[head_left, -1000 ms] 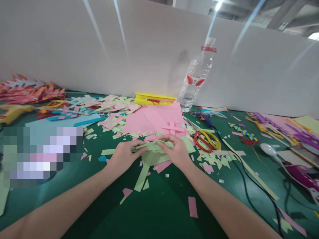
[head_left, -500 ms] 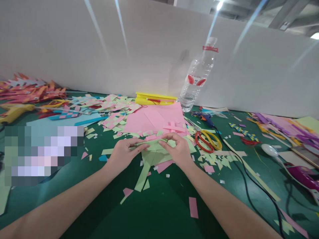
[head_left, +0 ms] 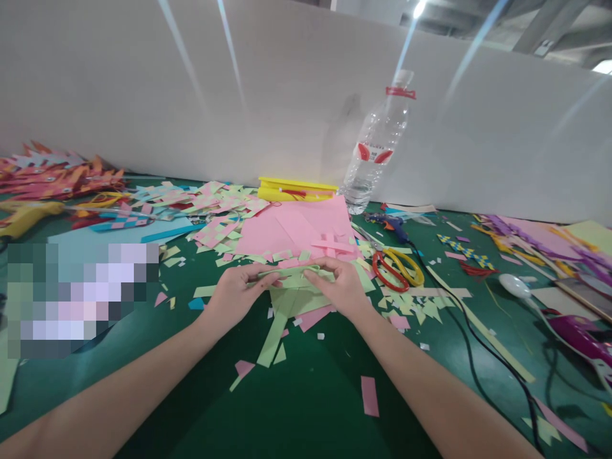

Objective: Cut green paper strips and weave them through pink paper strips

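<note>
Between my two hands is a folded light green paper strip (head_left: 292,275), pinched at both ends above the table. My left hand (head_left: 239,288) is closed on its left end, thumb in front and fingers behind. The right end is gripped by my right hand (head_left: 338,285) in a similar pinch. Beneath the hands lie more green paper (head_left: 306,301) and a long green strip (head_left: 276,338) slanting toward me. A piece of pink paper (head_left: 313,318) pokes out below them. Scissors (head_left: 392,271) with red and yellow handles rest to the right of my right hand.
Pink sheets (head_left: 296,226) and a yellow roll (head_left: 296,189) lie behind my hands. A clear water bottle (head_left: 377,153) leans on the white partition (head_left: 191,83). Glue guns lie left (head_left: 31,215) and right (head_left: 389,223), with a black cord (head_left: 471,331). Paper scraps are scattered over the green table (head_left: 306,408).
The view has shifted very slightly. Both hands keep their pinch on the green strip, and the left fingers and thumb have moved a little along it.
</note>
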`<state>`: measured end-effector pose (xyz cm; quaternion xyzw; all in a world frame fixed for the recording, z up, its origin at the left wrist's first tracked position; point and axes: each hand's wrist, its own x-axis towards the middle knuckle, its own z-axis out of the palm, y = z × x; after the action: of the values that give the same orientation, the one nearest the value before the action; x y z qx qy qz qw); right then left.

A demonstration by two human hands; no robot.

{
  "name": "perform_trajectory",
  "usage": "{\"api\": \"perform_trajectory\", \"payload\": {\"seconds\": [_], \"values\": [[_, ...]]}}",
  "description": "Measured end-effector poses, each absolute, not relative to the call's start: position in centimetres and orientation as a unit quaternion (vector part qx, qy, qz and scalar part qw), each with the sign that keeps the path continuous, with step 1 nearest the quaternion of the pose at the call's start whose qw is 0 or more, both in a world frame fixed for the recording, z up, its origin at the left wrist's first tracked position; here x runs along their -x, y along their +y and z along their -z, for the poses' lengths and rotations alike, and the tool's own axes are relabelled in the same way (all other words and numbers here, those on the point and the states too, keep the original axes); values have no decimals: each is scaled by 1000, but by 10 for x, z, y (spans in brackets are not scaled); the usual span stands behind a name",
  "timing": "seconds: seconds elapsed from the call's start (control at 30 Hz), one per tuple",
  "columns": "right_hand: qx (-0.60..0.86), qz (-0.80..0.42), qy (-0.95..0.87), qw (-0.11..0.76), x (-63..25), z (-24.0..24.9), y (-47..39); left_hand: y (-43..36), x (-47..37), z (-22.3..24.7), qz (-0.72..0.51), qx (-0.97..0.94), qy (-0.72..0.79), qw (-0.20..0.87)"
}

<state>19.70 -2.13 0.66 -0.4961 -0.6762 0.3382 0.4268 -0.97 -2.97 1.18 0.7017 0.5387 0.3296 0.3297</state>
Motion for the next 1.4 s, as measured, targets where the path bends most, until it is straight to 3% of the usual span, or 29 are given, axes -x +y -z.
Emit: {"api": "perform_trajectory", "payload": {"seconds": [0.6,1.2,1.4], "values": [[493,-355,-644,465,-198,-6,-17,-25,10,-12,-368,-657,533,387],[465,-356,-663,467,-206,-14,-17,-26,11,-8,-387,-670,553,310],[543,-312,-575,526,-216,-10,-7,-31,8,-11,-406,-724,502,240]]}}
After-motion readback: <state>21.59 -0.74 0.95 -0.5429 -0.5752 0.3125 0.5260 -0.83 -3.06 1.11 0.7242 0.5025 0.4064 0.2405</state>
